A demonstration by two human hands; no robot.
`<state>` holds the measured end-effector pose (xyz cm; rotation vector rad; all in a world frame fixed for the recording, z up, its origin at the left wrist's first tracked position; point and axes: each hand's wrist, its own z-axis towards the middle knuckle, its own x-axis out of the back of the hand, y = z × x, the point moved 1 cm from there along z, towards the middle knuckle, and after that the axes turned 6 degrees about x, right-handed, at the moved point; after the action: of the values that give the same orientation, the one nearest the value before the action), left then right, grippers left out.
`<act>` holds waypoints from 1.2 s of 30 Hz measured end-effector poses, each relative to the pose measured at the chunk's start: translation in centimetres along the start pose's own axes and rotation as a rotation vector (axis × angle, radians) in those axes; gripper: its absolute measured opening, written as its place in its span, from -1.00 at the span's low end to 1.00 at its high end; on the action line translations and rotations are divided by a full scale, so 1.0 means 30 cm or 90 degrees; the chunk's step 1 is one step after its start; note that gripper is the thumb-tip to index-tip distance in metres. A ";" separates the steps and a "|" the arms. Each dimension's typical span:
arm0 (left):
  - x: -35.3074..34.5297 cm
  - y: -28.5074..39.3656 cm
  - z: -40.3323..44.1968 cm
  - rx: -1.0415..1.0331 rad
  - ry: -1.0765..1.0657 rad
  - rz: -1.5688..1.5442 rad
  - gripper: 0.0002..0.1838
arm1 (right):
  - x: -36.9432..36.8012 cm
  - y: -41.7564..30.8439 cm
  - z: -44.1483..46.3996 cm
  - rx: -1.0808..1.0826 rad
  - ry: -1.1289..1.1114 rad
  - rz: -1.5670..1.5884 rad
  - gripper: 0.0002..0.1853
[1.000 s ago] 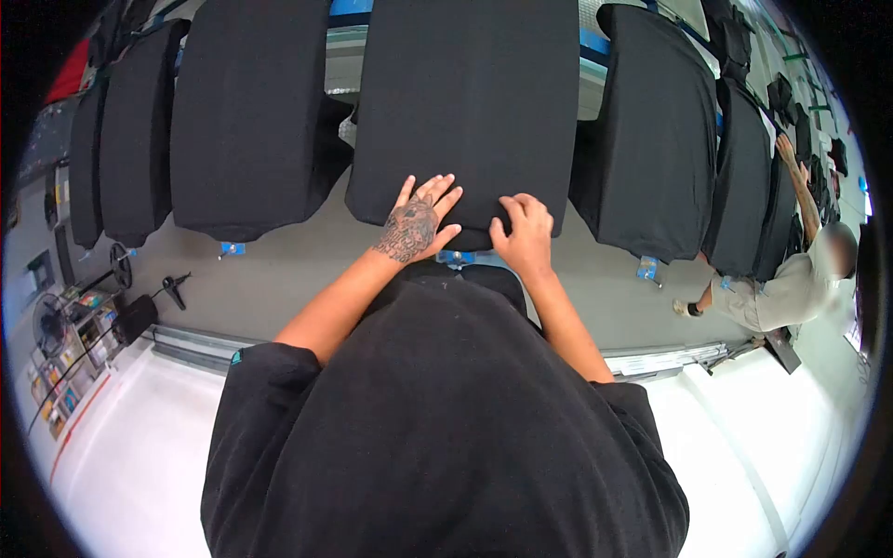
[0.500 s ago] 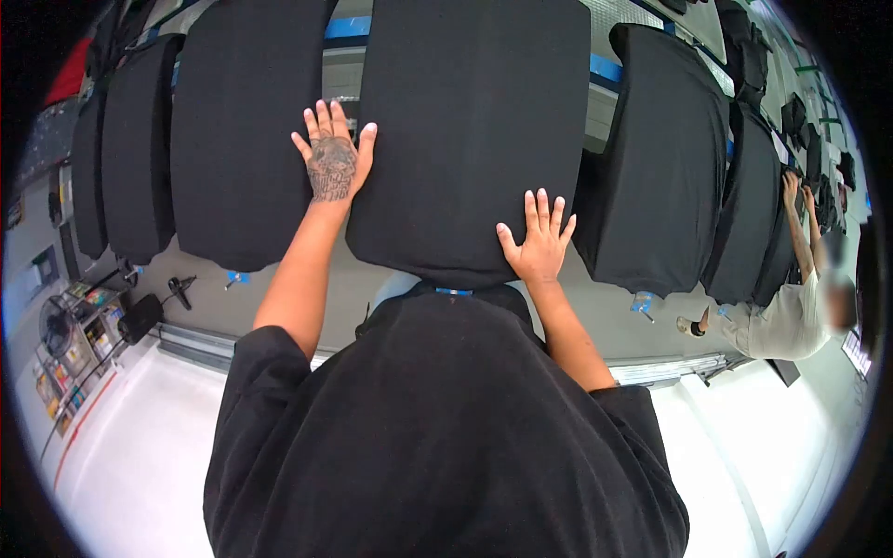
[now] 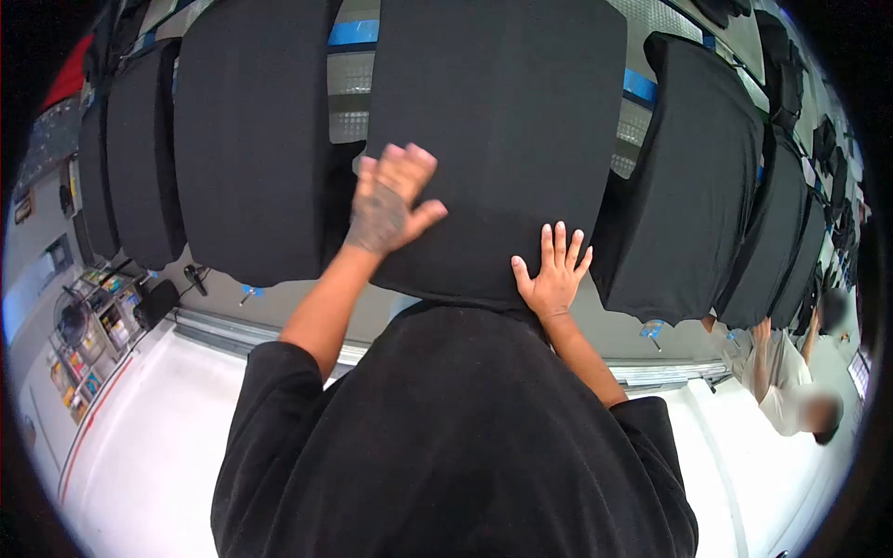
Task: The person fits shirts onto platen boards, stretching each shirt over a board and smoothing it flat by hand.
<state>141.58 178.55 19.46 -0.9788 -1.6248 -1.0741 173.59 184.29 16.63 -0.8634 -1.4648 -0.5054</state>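
Directly in front of me a black T-shirt (image 3: 498, 121) lies stretched smooth over a flat board, its lower end near my waist. My right hand (image 3: 554, 277) rests flat on its lower right part, fingers spread. Over its left side is my left hand (image 3: 386, 206), tattooed on the back, fingers extended and a little blurred by motion. Whether the left palm touches the cloth I cannot tell. Neither hand holds anything.
More boards covered in black cloth stand on either side, such as one left (image 3: 251, 139) and one right (image 3: 688, 186). Blue bars show between them. A co-worker (image 3: 791, 381) is at the far right. A shelf (image 3: 93, 325) and a fan (image 3: 74, 325) are at the left.
My left hand has moved right and down, from the shirt's left edge onto its left side. My right hand stays flat on the cloth. The co-worker's body has bent lower.
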 end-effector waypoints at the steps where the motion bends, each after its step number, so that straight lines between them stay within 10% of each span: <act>1: 0.004 -0.084 0.035 0.113 0.026 0.015 -0.21 | -0.001 -0.001 0.001 -0.001 0.001 0.005 -0.19; 5: -0.017 -0.216 0.066 0.255 0.105 0.143 -0.25 | -0.003 -0.002 0.002 -0.003 -0.001 -0.003 -0.17; 17: -0.138 0.249 -0.091 -0.244 0.018 -0.136 -0.25 | 0.017 -0.014 0.007 -0.004 0.032 0.008 -0.21; 26: -0.016 -0.272 0.394 0.266 0.109 0.272 -0.21 | 0.049 0.056 0.322 -0.063 0.135 0.018 -0.16; 36: -0.012 0.066 0.636 -0.011 0.122 0.043 -0.25 | 0.099 0.169 0.825 -0.069 0.135 -0.010 -0.02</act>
<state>138.47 197.14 15.89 -0.9074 -1.4203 -1.1031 161.79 206.83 15.98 -0.8567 -1.2599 -0.6721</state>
